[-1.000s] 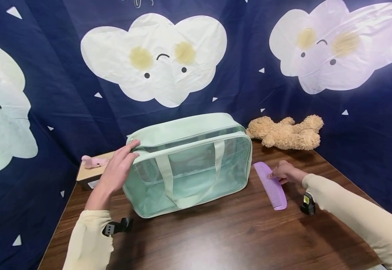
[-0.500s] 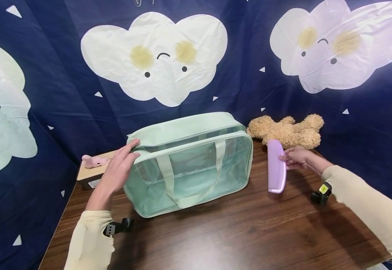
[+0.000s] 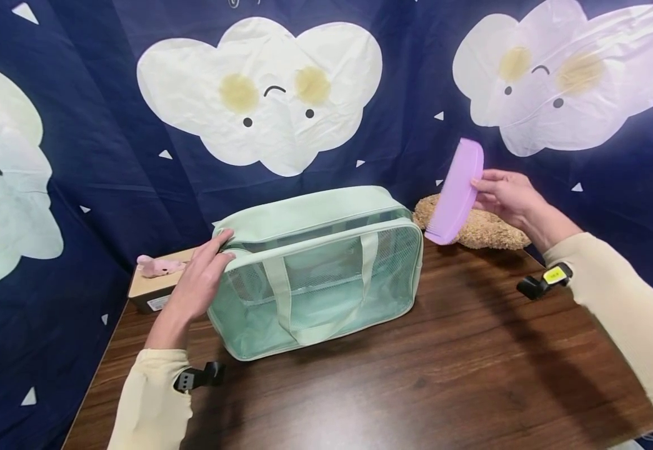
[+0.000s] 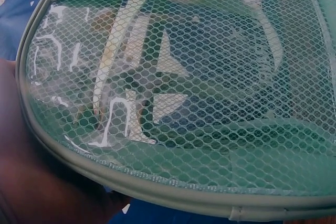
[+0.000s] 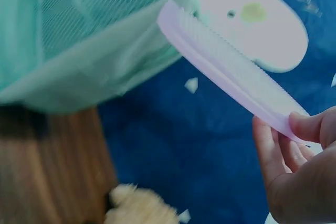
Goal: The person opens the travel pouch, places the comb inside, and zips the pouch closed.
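Right hand (image 3: 508, 197) pinches the purple comb (image 3: 454, 194) aloft, partly hiding the teddy (image 3: 492, 232); left hand (image 3: 197, 284) rests fairly straight fingers at the green bag (image 3: 309, 215)'s corner! Looks like carrying; swinging left calls for clearing the rim.

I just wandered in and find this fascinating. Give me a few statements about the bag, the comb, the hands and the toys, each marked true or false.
1. The right hand holds a purple comb. True.
2. The comb is inside the green bag. False: it is held up in the air, outside the bag.
3. The left hand touches an upper corner of the bag. True.
4. The small pink toy lies on the brown plush toy. False: it lies on the box.
5. In the head view, the comb hides part of the brown plush toy. True.
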`<state>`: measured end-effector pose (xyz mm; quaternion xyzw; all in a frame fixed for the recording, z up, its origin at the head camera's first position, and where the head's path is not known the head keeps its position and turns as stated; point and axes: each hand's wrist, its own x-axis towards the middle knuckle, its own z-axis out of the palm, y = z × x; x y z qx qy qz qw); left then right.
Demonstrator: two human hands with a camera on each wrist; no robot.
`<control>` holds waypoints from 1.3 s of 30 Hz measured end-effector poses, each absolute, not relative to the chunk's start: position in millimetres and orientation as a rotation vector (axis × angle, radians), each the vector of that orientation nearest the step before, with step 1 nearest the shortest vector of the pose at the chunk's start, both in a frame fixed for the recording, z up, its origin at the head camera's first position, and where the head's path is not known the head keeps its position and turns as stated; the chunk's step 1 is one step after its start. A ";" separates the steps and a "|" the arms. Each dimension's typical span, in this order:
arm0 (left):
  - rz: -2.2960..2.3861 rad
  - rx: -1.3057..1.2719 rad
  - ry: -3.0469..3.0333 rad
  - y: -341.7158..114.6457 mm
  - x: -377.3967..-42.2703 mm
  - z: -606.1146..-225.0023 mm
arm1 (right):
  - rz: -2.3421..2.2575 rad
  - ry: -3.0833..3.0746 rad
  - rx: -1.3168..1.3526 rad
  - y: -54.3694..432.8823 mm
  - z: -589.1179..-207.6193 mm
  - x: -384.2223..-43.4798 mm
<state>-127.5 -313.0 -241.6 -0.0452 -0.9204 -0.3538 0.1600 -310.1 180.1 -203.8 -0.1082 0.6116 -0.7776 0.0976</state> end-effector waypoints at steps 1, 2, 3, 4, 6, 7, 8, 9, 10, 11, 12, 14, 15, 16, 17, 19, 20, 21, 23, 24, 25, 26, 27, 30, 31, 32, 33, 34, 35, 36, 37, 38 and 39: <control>-1.010 -0.128 -2.628 -313.4 -127.3 -241.6 | -2.336 1.798 -0.347 174.1 -196.7 -308.5; -1.012 -0.127 -2.627 -313.7 -127.1 -241.6 | -2.363 1.785 -0.373 168.0 -190.0 -307.2; -1.015 -0.124 -2.626 -313.8 -126.9 -241.8 | -2.388 1.775 -0.399 161.9 -183.4 -305.6; -1.017 -0.123 -2.625 -314.0 -126.8 -242.1 | -2.414 1.763 -0.424 156.0 -177.2 -303.8; -1.025 -0.121 -2.622 -313.9 -126.9 -242.9 | -2.460 1.736 -0.471 143.7 -166.6 -299.7; -1.027 -0.121 -2.621 -313.8 -127.0 -243.3 | -2.480 1.719 -0.488 137.5 -162.4 -297.5; -1.031 -0.119 -2.620 -313.5 -127.0 -243.5 | -2.495 1.711 -0.506 131.2 -159.1 -295.3; -1.035 -0.119 -2.619 -313.3 -127.0 -243.5 | -2.511 1.709 -0.525 124.6 -156.7 -292.8; -1.037 -0.117 -2.620 -313.2 -127.0 -243.5 | -2.524 1.713 -0.548 117.7 -155.3 -290.8; -1.039 -0.114 -2.621 -313.1 -127.1 -243.3 | -2.535 1.714 -0.567 110.6 -154.6 -289.1; -1.039 -0.112 -2.623 -313.0 -127.0 -242.9 | -2.545 1.714 -0.586 103.5 -154.4 -287.5; -1.039 -0.108 -2.628 -312.9 -126.4 -241.5 | -2.568 1.699 -0.631 89.8 -154.9 -285.5; -1.037 -0.107 -2.630 -312.9 -126.1 -240.7 | -2.577 1.679 -0.655 83.7 -155.3 -285.2; -1.034 -0.110 -2.627 -313.0 -126.2 -239.9 | -2.581 1.676 -0.675 77.7 -155.6 -284.9; -1.034 -0.113 -2.624 -313.0 -126.1 -239.1 | -2.581 1.682 -0.695 72.0 -156.0 -284.7; -1.032 -0.119 -2.616 -312.9 -126.0 -237.6 | -2.551 1.724 -0.734 61.8 -156.7 -284.8; -1.034 -0.120 -2.613 -312.9 -126.0 -237.1 | -2.522 1.766 -0.754 57.5 -156.8 -284.8; -1.039 -0.123 -2.607 -312.8 -126.1 -237.0 | -2.486 1.815 -0.775 54.0 -156.5 -284.5; -1.051 -0.120 -2.604 -312.2 -126.0 -237.4 | -2.388 1.947 -0.825 48.9 -155.4 -282.6; -1.051 -0.117 -2.606 -311.8 -126.0 -237.8 | -2.331 2.009 -0.845 47.3 -154.3 -281.4; -1.054 -0.116 -2.607 -311.3 -125.8 -238.2 | -2.271 2.076 -0.864 46.2 -153.3 -280.5; -1.057 -0.116 -2.607 -310.8 -125.7 -238.7 | -2.212 2.138 -0.879 45.3 -152.0 -279.7; -1.058 -0.118 -2.605 -310.3 -125.6 -239.1 | -2.154 2.194 -0.892 44.2 -150.7 -279.0; -1.048 -0.116 -2.603 -310.1 -125.4 -240.0 | -1.936 2.374 -0.928 37.4 -147.1 -277.3; -1.050 -0.114 -2.601 -310.3 -125.1 -240.3 | -1.856 2.423 -0.951 33.6 -146.0 -276.7; -1.049 -0.109 -2.601 -310.8 -125.3 -240.9 | -1.773 2.466 -0.973 29.2 -144.8 -275.0; -1.049 -0.103 -2.601 -311.4 -125.3 -241.4 | -1.681 2.510 -1.008 24.2 -143.6 -272.8; -1.049 -0.094 -2.603 -311.8 -125.1 -241.7 | -1.582 2.549 -1.050 18.7 -142.4 -270.2; -1.049 -0.089 -2.605 -312.2 -125.0 -241.9 | -1.486 2.577 -1.091 12.9 -141.6 -267.7; -1.050 -0.085 -2.605 -312.4 -125.0 -242.2 | -1.383 2.606 -1.147 7.1 -141.1 -265.3; -1.054 -0.084 -2.603 -312.5 -125.3 -242.6 | -1.276 2.632 -1.206 1.2 -140.5 -262.6; -1.057 -0.085 -2.600 -312.4 -125.7 -242.9 | -1.167 2.651 -1.270 -4.6 -140.0 -260.0; -1.061 -0.090 -2.595 -312.0 -126.1 -243.1 | -1.064 2.654 -1.346 -10.6 -139.8 -258.3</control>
